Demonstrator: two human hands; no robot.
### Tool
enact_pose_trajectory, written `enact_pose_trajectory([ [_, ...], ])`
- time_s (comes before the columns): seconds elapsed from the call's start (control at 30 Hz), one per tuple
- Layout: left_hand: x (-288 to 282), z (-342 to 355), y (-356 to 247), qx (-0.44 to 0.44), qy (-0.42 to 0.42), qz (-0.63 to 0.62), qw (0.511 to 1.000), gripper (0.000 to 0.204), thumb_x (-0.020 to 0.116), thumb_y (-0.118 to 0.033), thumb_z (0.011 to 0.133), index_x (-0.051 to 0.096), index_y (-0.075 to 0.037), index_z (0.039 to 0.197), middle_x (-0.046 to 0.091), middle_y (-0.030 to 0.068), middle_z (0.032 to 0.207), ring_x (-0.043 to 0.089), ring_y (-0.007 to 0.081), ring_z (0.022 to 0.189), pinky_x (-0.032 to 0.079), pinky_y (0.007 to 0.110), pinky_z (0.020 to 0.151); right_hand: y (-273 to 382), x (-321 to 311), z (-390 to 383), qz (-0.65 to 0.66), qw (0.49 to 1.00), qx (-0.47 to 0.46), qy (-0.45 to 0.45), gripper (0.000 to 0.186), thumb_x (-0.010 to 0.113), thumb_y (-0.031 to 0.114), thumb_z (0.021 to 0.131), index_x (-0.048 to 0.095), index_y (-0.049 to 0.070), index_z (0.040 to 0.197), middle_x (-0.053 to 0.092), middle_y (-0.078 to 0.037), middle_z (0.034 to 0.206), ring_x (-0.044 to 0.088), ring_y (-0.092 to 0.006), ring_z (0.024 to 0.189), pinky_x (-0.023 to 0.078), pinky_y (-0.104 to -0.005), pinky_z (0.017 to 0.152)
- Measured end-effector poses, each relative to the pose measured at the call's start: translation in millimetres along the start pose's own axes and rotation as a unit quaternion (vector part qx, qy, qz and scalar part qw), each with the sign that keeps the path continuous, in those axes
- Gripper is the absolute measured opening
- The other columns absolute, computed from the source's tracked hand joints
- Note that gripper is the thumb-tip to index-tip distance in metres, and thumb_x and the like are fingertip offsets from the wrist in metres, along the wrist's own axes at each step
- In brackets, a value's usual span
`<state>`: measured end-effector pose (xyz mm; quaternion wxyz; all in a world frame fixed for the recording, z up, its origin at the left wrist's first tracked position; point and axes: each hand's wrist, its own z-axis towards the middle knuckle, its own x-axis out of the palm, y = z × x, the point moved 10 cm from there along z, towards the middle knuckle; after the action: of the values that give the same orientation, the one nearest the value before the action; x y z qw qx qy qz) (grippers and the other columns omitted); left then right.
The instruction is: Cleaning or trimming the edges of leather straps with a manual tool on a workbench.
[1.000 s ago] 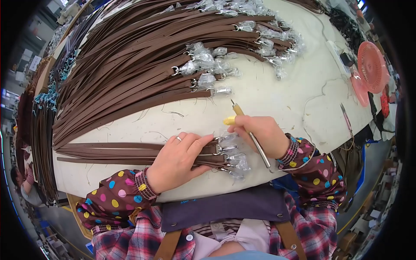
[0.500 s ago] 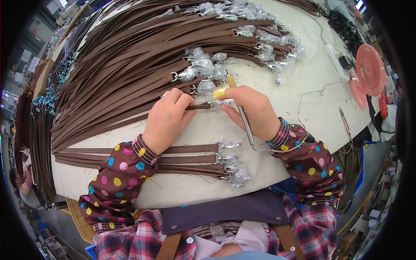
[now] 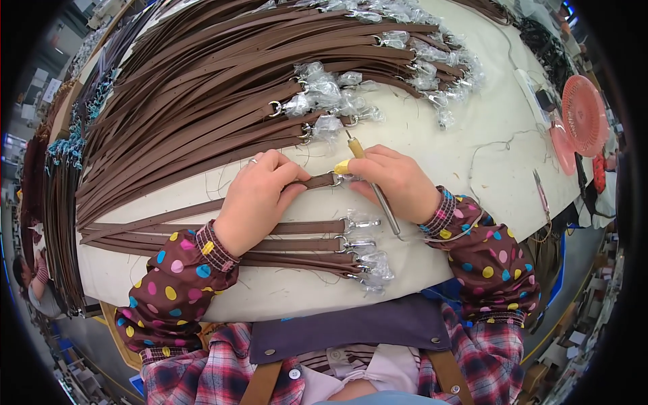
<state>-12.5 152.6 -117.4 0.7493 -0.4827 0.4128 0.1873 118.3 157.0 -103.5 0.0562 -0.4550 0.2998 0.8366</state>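
Observation:
My left hand (image 3: 262, 190) grips a brown strap (image 3: 318, 181) near its metal-clasp end, between the large pile and the lower group. My right hand (image 3: 398, 183), yellow wrapping on its thumb, holds a corded pen-like tool (image 3: 383, 202) with a tan section and thin tip beside that strap's plastic-covered clasp. More brown straps (image 3: 297, 227) lie below my hands with silver clasps (image 3: 361, 244) in clear plastic. The large pile of similar straps (image 3: 202, 94) spreads above, also with bagged clasps.
A cream-covered table (image 3: 493, 182) bears a pink fan (image 3: 582, 115), a white power strip (image 3: 532, 98), cords and tweezers (image 3: 540, 192). Dark straps with turquoise bits (image 3: 64, 152) hang at the left edge. A co-worker (image 3: 37, 290) is at the far left.
My left hand has moved up from the lower straps to another strap, which has come down away from the pile. My right hand rose with the tool, then lowered slightly beside it.

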Motion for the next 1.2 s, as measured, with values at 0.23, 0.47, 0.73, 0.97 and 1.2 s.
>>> enact_pose_trajectory([
  [0.23, 18.8, 23.5, -5.2, -0.012, 0.101, -0.114, 0.988, 0.022, 0.069, -0.004, 0.077, 0.057, -0.004, 0.096, 0.053, 0.0063, 0.08, 0.052, 0.0165, 0.064, 0.045, 0.028, 0.058, -3.8, -0.4, -3.4, 0.047, 0.999, 0.015, -0.006, 0.033, 0.068, 0.004, 0.075, 0.055, 0.007, 0.105, 0.059, -0.008, 0.085, 0.057, -0.0273, 0.081, 0.048, -0.0361, 0.07],
  [0.47, 29.6, 32.7, -11.0, 0.016, 0.15, -0.122, 0.981, 0.017, 0.068, -0.008, 0.076, 0.056, -0.005, 0.087, 0.055, 0.0068, 0.071, 0.056, 0.0239, 0.071, 0.045, 0.034, 0.063, -27.1, -2.3, -9.4, 0.186, 0.978, 0.085, -0.052, 0.039, 0.063, 0.003, 0.083, 0.052, 0.006, 0.12, 0.065, -0.009, 0.095, 0.062, -0.0217, 0.082, 0.05, -0.0302, 0.074],
  [0.73, 24.2, 15.6, 20.5, -0.134, 0.076, -0.214, 0.965, 0.014, 0.066, -0.013, 0.083, 0.057, -0.002, 0.085, 0.06, 0.0041, 0.072, 0.056, 0.0117, 0.062, 0.045, 0.026, 0.056, -20.5, -8.8, 2.5, 0.362, 0.912, 0.17, -0.092, 0.03, 0.053, 0.016, 0.096, 0.053, -0.001, 0.121, 0.064, -0.004, 0.089, 0.057, -0.0089, 0.079, 0.046, -0.0241, 0.072],
  [0.97, 29.1, 10.0, 32.7, -0.177, 0.062, -0.311, 0.932, 0.015, 0.065, -0.011, 0.085, 0.055, 0.0, 0.086, 0.061, 0.003, 0.073, 0.057, 0.0082, 0.064, 0.046, 0.023, 0.057, -28.1, 17.1, 5.2, 0.298, 0.919, 0.242, -0.088, 0.021, 0.065, 0.016, 0.086, 0.05, 0.002, 0.09, 0.061, -0.004, 0.077, 0.056, -0.0087, 0.069, 0.045, -0.0229, 0.061],
  [1.2, 33.9, 12.3, 36.1, -0.18, 0.068, -0.335, 0.922, 0.016, 0.065, -0.011, 0.085, 0.054, 0.001, 0.085, 0.062, 0.0046, 0.073, 0.058, 0.009, 0.065, 0.047, 0.023, 0.058, -34.3, 21.8, 0.7, 0.29, 0.918, 0.245, -0.112, 0.024, 0.067, 0.015, 0.083, 0.047, 0.003, 0.089, 0.059, -0.006, 0.071, 0.056, -0.0106, 0.061, 0.045, -0.0234, 0.054],
])
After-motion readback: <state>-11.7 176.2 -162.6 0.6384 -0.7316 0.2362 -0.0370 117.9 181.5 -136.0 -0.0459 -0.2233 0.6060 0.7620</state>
